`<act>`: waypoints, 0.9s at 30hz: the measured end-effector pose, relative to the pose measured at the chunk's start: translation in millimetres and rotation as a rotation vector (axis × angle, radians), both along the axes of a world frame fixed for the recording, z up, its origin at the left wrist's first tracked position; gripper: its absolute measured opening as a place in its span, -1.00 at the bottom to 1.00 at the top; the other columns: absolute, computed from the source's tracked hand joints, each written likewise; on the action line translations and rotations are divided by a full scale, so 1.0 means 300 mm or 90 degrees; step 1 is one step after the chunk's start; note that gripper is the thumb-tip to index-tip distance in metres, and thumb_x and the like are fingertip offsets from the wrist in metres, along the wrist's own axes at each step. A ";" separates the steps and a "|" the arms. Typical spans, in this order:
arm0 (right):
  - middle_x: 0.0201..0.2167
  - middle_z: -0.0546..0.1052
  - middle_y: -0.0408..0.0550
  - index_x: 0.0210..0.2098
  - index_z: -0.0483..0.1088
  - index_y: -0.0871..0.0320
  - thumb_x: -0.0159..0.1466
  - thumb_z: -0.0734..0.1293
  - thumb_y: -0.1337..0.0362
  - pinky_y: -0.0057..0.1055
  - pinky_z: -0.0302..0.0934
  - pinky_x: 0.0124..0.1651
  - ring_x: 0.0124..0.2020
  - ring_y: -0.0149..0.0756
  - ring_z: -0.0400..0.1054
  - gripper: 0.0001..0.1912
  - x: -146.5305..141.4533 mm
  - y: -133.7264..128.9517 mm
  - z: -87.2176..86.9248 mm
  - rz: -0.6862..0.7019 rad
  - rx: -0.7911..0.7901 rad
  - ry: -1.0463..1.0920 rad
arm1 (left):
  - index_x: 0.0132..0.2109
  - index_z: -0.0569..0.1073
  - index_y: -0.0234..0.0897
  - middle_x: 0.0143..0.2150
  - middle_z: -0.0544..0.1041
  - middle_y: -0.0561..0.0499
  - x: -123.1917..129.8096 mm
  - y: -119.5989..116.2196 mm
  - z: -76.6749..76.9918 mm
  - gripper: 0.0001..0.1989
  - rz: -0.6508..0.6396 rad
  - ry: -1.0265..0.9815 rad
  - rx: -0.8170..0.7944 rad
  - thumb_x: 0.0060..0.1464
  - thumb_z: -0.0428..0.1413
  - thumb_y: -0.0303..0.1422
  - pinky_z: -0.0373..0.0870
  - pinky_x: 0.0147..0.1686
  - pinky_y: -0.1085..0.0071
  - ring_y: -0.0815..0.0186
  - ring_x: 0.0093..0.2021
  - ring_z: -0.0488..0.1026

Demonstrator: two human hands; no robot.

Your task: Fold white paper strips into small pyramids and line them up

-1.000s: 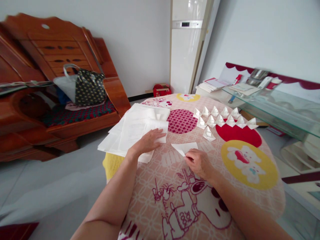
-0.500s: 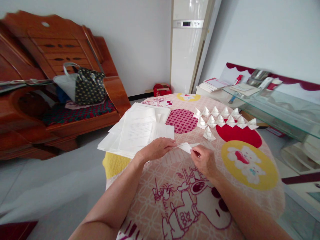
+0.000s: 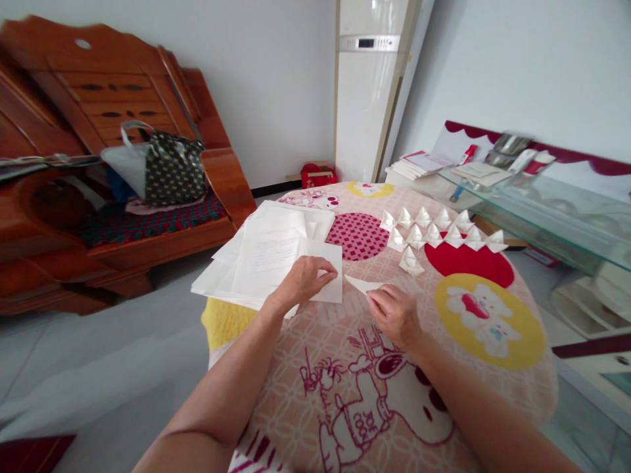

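Just right of the middle, my right hand (image 3: 397, 314) pinches a white folded paper (image 3: 365, 284) between thumb and fingers; its thin pointed end aims left. My left hand (image 3: 306, 278) hovers by the near edge of a square paper sheet (image 3: 334, 255), its fingers bent and a gap between thumb and forefinger, with nothing seen in it. Beneath and beyond it lies a pile of white papers (image 3: 263, 253), one with printed lines. Several small folded paper shapes (image 3: 434, 234) stand in rows at the right, and one more folded paper shape (image 3: 410, 261) sits nearer me.
A patterned pink cloth (image 3: 315, 355) covers the round table. To the right stands a glass-topped table (image 3: 537, 213) with papers and metal bowls (image 3: 507, 151). A wooden bench (image 3: 221, 190) on the left holds a dark patterned bag (image 3: 175, 169).
My left hand has come away from the folded paper and moved left towards the pile. My right hand still holds the folded paper, which now appears narrower.
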State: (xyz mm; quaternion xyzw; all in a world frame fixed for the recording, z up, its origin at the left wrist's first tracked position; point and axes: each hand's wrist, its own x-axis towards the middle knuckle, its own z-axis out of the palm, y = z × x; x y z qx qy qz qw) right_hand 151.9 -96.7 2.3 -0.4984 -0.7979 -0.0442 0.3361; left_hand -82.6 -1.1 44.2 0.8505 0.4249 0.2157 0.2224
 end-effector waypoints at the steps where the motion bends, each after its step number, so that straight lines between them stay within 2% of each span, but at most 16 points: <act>1: -0.45 0.49 -0.01 -0.44 0.47 0.14 0.41 0.20 0.43 -0.37 0.13 -0.27 -0.35 -0.27 0.34 -0.67 -0.007 -0.001 -0.003 0.021 -0.017 -0.041 | -0.15 0.69 -0.25 -0.13 0.71 -0.05 0.006 0.002 -0.005 -0.80 0.013 -0.002 0.008 0.23 0.14 -0.37 0.49 -0.01 0.32 0.18 -0.11 0.64; 6: -0.40 0.49 -0.01 -0.41 0.48 0.15 0.37 0.28 0.44 -0.35 0.07 -0.27 -0.31 -0.24 0.29 -0.75 -0.030 -0.004 -0.007 0.096 -0.103 -0.211 | -0.13 0.67 -0.23 -0.13 0.71 -0.02 0.014 0.004 -0.020 -0.78 -0.002 -0.035 0.004 0.23 0.11 -0.39 0.49 -0.03 0.34 0.22 -0.14 0.63; 8: -0.37 0.49 0.00 -0.38 0.50 0.15 0.36 0.30 0.44 -0.35 0.08 -0.27 -0.29 -0.23 0.29 -0.79 -0.033 -0.003 -0.002 0.099 -0.127 -0.238 | -0.12 0.66 -0.24 -0.12 0.70 -0.02 0.014 -0.005 -0.015 -0.78 -0.058 -0.064 -0.019 0.23 0.11 -0.39 0.48 -0.03 0.35 0.24 -0.14 0.62; 11: -0.35 0.50 0.02 -0.35 0.53 0.16 0.38 0.30 0.42 -0.33 0.11 -0.25 -0.26 -0.21 0.30 -0.79 -0.032 -0.001 0.001 0.097 -0.152 -0.238 | -0.08 0.62 -0.25 -0.11 0.68 -0.02 0.020 -0.028 -0.008 -0.80 -0.196 -0.064 -0.084 0.19 0.19 -0.32 0.46 -0.04 0.35 0.25 -0.12 0.59; 14: -0.34 0.50 0.03 -0.33 0.55 0.16 0.41 0.28 0.40 -0.32 0.15 -0.22 -0.24 -0.20 0.31 -0.77 -0.028 0.003 -0.005 0.098 -0.171 -0.200 | -0.01 0.55 -0.25 -0.03 0.62 -0.06 0.041 -0.057 -0.018 -0.62 -0.286 0.007 -0.092 0.06 0.33 -0.18 0.43 -0.01 0.31 0.19 -0.05 0.55; 16: -0.33 0.50 0.03 -0.35 0.55 0.15 0.41 0.28 0.39 -0.31 0.17 -0.20 -0.22 -0.21 0.31 -0.75 -0.025 0.007 -0.012 0.101 -0.180 -0.175 | -0.01 0.50 -0.25 0.00 0.58 -0.09 0.058 -0.073 -0.033 -0.57 -0.293 0.066 -0.054 0.01 0.36 -0.19 0.41 0.03 0.28 0.15 -0.01 0.51; 19: -0.32 0.49 0.02 -0.38 0.54 0.14 0.40 0.29 0.39 -0.31 0.18 -0.18 -0.22 -0.21 0.30 -0.74 -0.019 0.010 -0.018 0.113 -0.182 -0.156 | -0.03 0.48 -0.25 -0.02 0.56 -0.09 0.074 -0.079 -0.050 -0.68 -0.299 0.110 -0.029 0.07 0.29 -0.32 0.40 0.05 0.26 0.17 -0.01 0.49; 23: -0.36 0.47 0.01 -0.41 0.51 0.14 0.38 0.28 0.43 -0.31 0.18 -0.23 -0.24 -0.20 0.30 -0.73 -0.015 0.003 -0.002 0.111 -0.206 -0.153 | -0.14 0.55 -0.26 -0.12 0.58 -0.05 0.068 -0.047 -0.057 -0.87 -0.347 0.029 -0.066 0.15 0.16 -0.46 0.41 0.00 0.33 0.24 -0.05 0.51; 27: -0.32 0.49 0.04 -0.34 0.55 0.17 0.34 0.27 0.49 -0.32 0.16 -0.26 -0.25 -0.21 0.31 -0.76 -0.013 -0.008 0.034 0.099 -0.248 -0.185 | -0.24 0.60 -0.28 -0.13 0.60 -0.05 0.060 -0.017 -0.072 -0.86 -0.335 -0.072 -0.151 0.19 0.13 -0.47 0.45 -0.14 0.41 0.33 -0.17 0.52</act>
